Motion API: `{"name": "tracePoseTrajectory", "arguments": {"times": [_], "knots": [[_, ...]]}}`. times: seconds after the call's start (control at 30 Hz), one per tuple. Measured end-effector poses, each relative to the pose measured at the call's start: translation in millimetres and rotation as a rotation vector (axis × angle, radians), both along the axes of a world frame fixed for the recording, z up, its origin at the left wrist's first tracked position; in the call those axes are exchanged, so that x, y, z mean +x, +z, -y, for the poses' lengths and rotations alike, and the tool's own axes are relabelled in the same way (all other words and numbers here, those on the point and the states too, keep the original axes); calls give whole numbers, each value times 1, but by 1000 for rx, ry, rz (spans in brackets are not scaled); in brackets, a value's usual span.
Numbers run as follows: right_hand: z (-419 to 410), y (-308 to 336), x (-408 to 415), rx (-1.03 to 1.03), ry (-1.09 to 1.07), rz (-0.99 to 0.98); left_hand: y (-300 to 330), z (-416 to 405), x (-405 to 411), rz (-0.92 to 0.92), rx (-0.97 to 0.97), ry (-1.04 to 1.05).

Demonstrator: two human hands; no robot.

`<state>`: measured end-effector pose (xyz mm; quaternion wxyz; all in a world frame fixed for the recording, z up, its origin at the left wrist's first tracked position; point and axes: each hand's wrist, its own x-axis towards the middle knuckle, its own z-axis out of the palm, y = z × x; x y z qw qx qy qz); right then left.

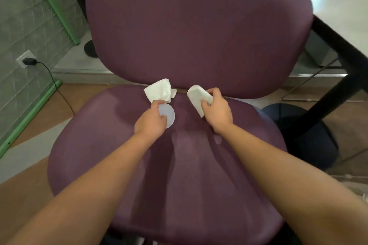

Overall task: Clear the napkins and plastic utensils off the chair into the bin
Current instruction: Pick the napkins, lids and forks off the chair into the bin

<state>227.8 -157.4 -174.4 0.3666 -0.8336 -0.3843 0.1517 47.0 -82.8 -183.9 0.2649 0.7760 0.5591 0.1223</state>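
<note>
At the back edge of the purple chair seat (139,165), both arms reach straight out. Left hand (151,121) pinches a crumpled white napkin (158,91) plus a round translucent plastic lid (169,114); right hand (218,112) grips a folded napkin (196,95). No writing readable anywhere.

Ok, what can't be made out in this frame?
Head view:
- Round white plastic piece: the left hand covers part, so its kind is unclear.
- Right napkin: the right hand hides its near end.
- Dark round object, perhaps the bin: the chair seat hides its left side, so its opening is unclear.
</note>
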Motion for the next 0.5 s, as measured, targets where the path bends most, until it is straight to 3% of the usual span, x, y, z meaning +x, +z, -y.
{"name": "tracePoseTrajectory", "arguments": {"times": [0.2, 0.5], "knots": [[69, 17, 14, 195, -185, -243, 31, 47, 47, 167, -74, -44], [199, 34, 48, 364, -483, -383, 44, 143, 118, 383, -179, -373]]}}
